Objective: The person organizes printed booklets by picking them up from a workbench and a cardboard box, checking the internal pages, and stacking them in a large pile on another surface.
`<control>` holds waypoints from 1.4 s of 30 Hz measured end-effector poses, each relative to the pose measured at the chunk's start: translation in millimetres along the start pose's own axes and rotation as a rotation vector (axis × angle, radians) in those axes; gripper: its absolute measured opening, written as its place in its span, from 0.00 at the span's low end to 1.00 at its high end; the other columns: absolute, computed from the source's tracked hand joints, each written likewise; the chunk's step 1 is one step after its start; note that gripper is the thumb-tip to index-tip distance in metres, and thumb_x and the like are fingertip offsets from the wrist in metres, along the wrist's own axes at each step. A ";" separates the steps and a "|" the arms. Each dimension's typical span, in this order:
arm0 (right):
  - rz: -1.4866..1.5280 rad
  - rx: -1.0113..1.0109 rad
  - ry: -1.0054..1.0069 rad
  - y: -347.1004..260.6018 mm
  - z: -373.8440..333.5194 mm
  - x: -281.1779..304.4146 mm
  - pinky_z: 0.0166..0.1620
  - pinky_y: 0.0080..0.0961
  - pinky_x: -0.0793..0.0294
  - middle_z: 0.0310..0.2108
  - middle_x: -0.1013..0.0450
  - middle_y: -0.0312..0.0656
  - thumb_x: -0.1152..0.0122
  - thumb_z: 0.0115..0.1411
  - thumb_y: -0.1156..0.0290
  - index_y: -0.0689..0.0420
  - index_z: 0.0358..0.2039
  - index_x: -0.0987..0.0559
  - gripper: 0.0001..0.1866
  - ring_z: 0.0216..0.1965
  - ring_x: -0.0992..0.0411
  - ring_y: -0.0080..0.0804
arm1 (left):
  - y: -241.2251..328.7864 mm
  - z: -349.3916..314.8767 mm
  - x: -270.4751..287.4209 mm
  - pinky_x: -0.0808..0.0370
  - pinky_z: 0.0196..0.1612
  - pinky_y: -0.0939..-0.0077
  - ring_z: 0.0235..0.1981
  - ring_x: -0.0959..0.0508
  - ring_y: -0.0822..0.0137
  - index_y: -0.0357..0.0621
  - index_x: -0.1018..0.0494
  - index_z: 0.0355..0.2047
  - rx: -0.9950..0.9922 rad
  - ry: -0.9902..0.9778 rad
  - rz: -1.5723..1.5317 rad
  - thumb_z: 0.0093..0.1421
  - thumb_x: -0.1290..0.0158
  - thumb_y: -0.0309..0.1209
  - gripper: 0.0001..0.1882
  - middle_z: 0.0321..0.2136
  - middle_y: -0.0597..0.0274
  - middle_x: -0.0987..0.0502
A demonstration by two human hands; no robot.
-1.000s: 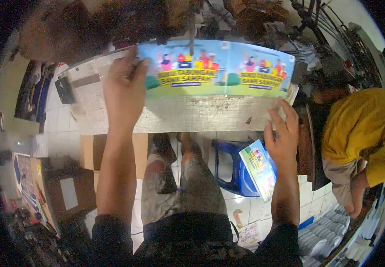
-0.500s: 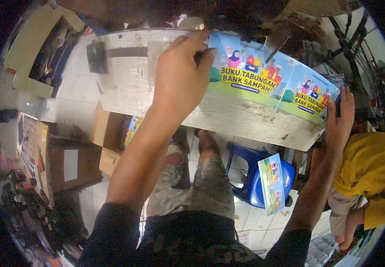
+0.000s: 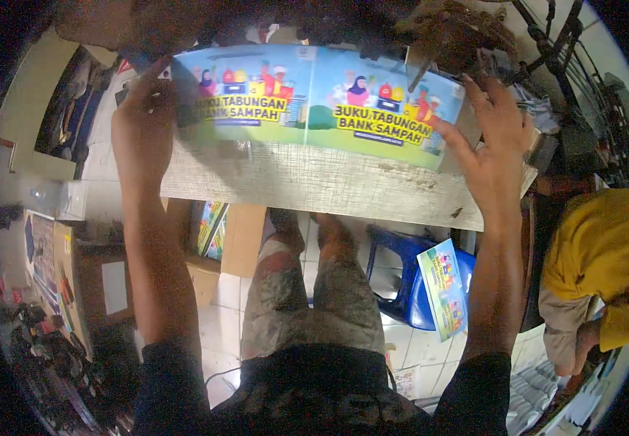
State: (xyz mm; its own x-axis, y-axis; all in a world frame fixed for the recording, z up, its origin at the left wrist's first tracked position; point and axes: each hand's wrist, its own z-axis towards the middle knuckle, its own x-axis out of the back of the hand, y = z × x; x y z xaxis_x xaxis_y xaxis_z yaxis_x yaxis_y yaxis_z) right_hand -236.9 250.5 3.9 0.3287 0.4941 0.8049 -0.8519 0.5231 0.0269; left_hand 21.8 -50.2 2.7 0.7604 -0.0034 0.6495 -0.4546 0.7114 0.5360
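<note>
A glossy printed sheet [image 3: 313, 145] with two matching cartoon cover panels side by side, blue above and green below, lies along a pale wood-grain work board [image 3: 314, 180]. At the sheet's left end is my left hand [image 3: 142, 116], its fingers curled in shadow and closed on the edge. My right hand [image 3: 494, 138] rests at the opposite end, fingers spread, with the thumb touching the sheet's surface. Above the sheet's right part, a thin dark rod [image 3: 422, 73] points down from dark machinery whose details are hard to make out.
Another printed sheet [image 3: 443, 291] lies on a blue plastic stool [image 3: 422, 312] below the board. An open cardboard box [image 3: 245, 236] with similar sheets stands below left; a brown carton [image 3: 89, 283] is farther left. At right is a person in a yellow top [image 3: 601, 261].
The sheet has slid left along the board, with my left hand moving left at its end. My right hand has shifted left and its fingers have spread. The view has shifted slightly.
</note>
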 end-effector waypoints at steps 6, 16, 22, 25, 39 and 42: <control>0.051 0.012 0.003 -1.7 4.3 -3.2 0.64 0.52 0.54 0.58 0.33 0.45 0.34 0.52 0.47 0.49 0.57 0.27 0.34 0.61 0.38 0.42 | -5.0 -0.4 2.9 0.26 0.39 0.75 0.34 0.21 0.71 0.48 0.25 0.53 0.001 0.018 0.025 0.61 0.48 0.28 0.18 0.33 0.56 0.19; 0.293 -0.081 0.001 17.3 4.3 -17.4 0.65 0.57 0.60 0.60 0.34 0.44 0.38 0.58 0.52 0.48 0.57 0.27 0.28 0.64 0.41 0.41 | -6.6 0.8 0.0 0.30 0.37 0.84 0.32 0.26 0.77 0.40 0.26 0.53 0.109 -0.006 -0.332 0.60 0.50 0.22 0.19 0.34 0.61 0.19; 0.134 -0.117 0.041 -3.0 4.8 -16.3 0.64 0.62 0.63 0.60 0.33 0.39 0.40 0.58 0.51 0.47 0.56 0.26 0.27 0.64 0.42 0.41 | -11.5 8.2 12.0 0.28 0.42 0.83 0.39 0.23 0.75 0.37 0.28 0.53 0.345 -0.024 -0.519 0.62 0.47 0.25 0.19 0.40 0.61 0.21; 0.222 -0.110 -0.018 -17.0 11.9 -8.2 0.66 0.50 0.61 0.61 0.34 0.39 0.39 0.58 0.54 0.49 0.56 0.25 0.26 0.64 0.42 0.39 | -24.9 3.5 7.8 0.30 0.39 0.84 0.37 0.24 0.76 0.38 0.28 0.55 0.359 -0.079 -0.529 0.62 0.47 0.28 0.20 0.42 0.62 0.22; 0.325 -0.372 0.145 17.0 -20.3 -0.3 0.65 0.37 0.46 0.62 0.38 0.51 0.36 0.59 0.60 0.64 0.57 0.30 0.30 0.64 0.41 0.43 | 40.6 -15.0 -11.5 0.28 0.41 0.81 0.38 0.26 0.73 0.45 0.25 0.52 0.129 -0.220 -0.300 0.57 0.39 0.28 0.21 0.37 0.62 0.24; 0.563 -0.497 0.152 23.3 -23.1 -4.5 0.63 0.36 0.42 0.61 0.37 0.51 0.37 0.60 0.65 0.64 0.57 0.30 0.28 0.62 0.39 0.39 | 38.4 -18.8 -21.2 0.28 0.44 0.76 0.43 0.27 0.68 0.49 0.25 0.52 0.014 -0.183 -0.263 0.54 0.37 0.31 0.24 0.40 0.58 0.27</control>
State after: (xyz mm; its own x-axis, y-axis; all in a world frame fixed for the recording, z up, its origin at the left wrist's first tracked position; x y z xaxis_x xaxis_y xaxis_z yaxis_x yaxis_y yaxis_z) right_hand -248.8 276.5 -12.8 -0.0177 0.8497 0.5269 -0.6354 0.3973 -0.6621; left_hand -3.1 -9.6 -0.6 0.7573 -0.3133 0.5730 -0.2606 0.6596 0.7050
